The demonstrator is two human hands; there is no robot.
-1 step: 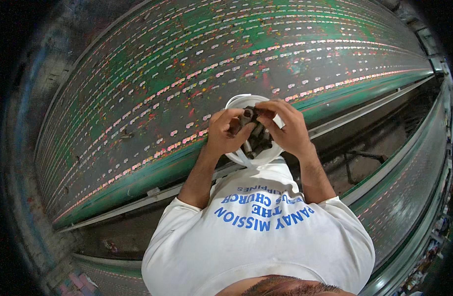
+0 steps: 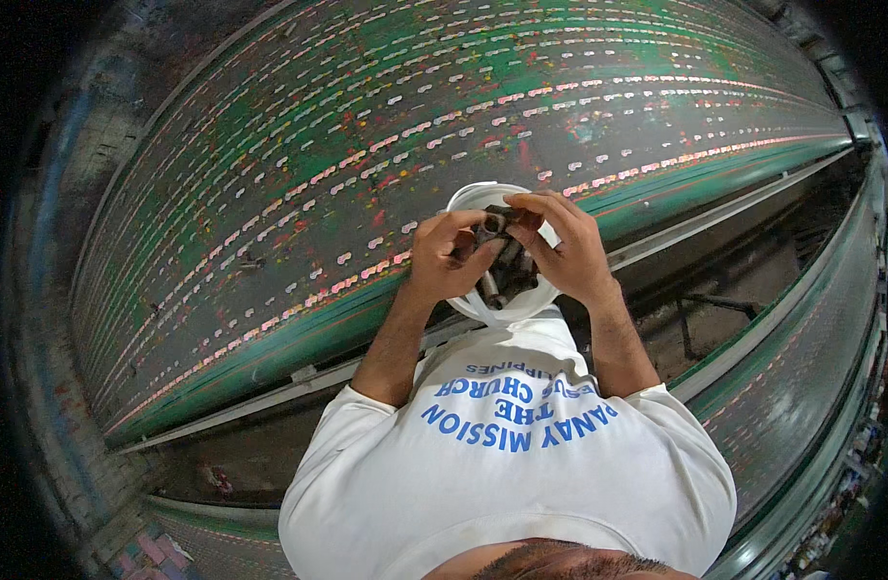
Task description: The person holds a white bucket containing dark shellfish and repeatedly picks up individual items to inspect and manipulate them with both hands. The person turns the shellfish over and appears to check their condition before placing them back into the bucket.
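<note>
Both my hands meet over a white bucket [image 2: 536,304] with a pale handle. My left hand [image 2: 446,255] is closed, thumb and forefinger around a short, dark, hollow-ended tube [image 2: 493,223]. On the other side, my right hand [image 2: 568,251] is closed too, its thumb and fingertips pinched together beside the tube's end. Whatever those fingertips grip is too dark and small to name. Below the hands, several dark, dirty rod-like pieces [image 2: 515,275] lie in the bucket. My fingers cover part of them.
Beyond the bucket stretches a long table [image 2: 299,246], green and dark, with rows of small printed shapes and colour specks. A pale rail [image 2: 743,211] follows its near edge. To the right, past a dark gap, stands another long table [image 2: 782,406].
The tube's hollow end has turned slightly and shows more of its opening. Bucket and hands sit a little further right in the picture. Both hands stay closed.
</note>
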